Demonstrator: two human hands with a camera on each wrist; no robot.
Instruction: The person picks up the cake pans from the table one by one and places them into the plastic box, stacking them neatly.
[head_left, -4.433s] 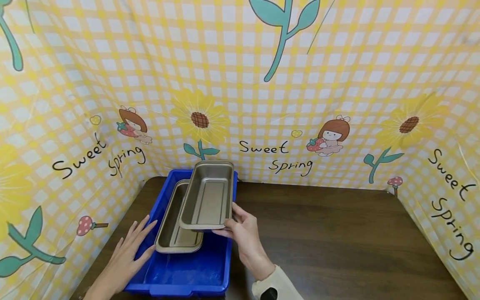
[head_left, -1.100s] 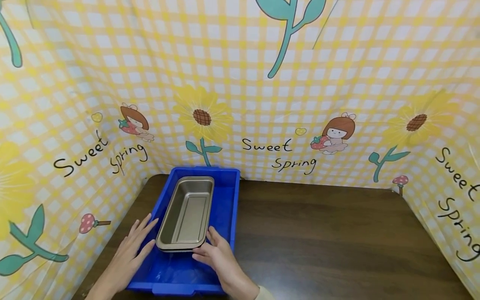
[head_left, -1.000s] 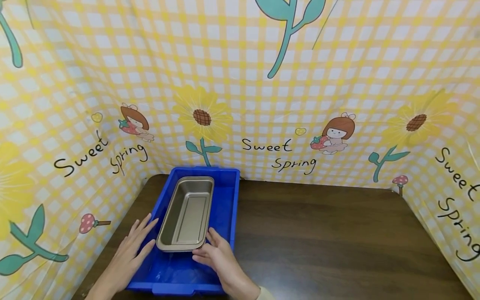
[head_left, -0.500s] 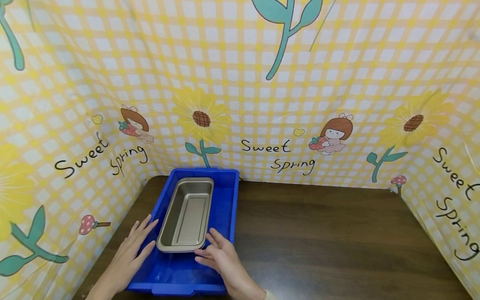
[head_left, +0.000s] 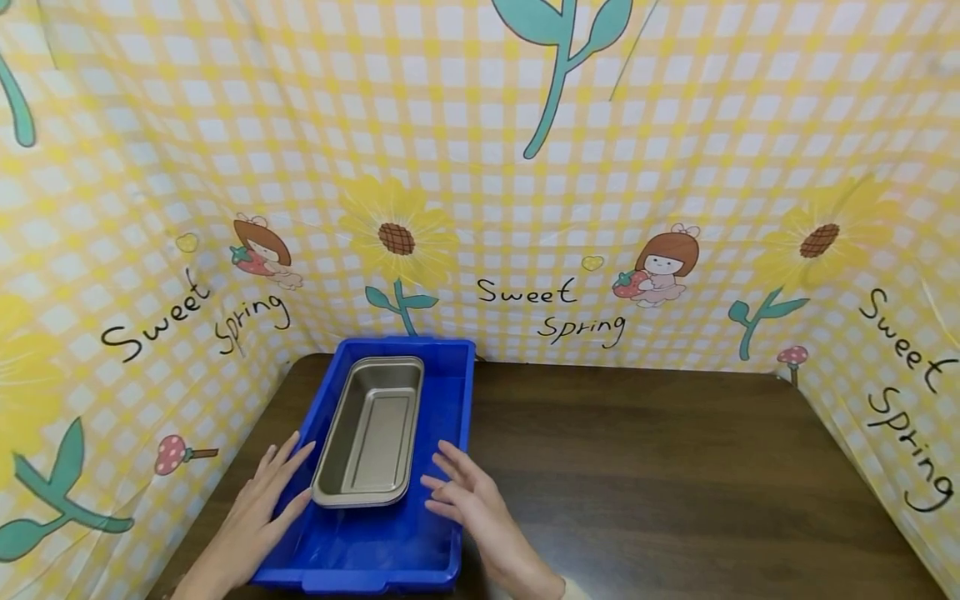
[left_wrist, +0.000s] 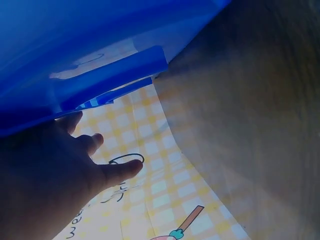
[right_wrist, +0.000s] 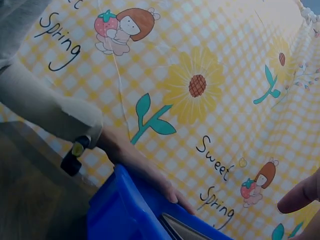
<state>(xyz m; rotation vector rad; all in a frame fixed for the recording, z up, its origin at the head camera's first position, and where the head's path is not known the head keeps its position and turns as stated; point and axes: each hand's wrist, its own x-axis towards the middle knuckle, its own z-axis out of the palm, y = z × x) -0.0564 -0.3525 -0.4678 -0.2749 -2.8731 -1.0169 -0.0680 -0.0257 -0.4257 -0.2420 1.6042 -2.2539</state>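
A bronze-coloured loaf pan [head_left: 380, 433] sits in a blue plastic bin [head_left: 345, 579], toward its left wall; a doubled edge shows at the pan's near rim. My left hand [head_left: 251, 517] lies along the bin's left rim, fingers straight, thumb tip close to the pan's near left corner. Seen from below in the left wrist view, the same hand [left_wrist: 100, 167] spreads its fingers beside the bin wall. Over the bin's right rim hovers my right hand [head_left: 480, 512], apart from the pan, fingers loosely extended and holding nothing. In the right wrist view one fingertip [right_wrist: 297, 199] shows.
The bin stands on the left part of a dark wooden table [head_left: 660, 467]. Yellow checked cloth [head_left: 540, 217] with flowers and lettering encloses the back and both sides. A dark device [right_wrist: 72, 162] is strapped at the left wrist.
Earlier the right hand held one loaf pan above another in the bin; it was lowered into the other. The right hand has since let go and moved right. The left hand stayed.
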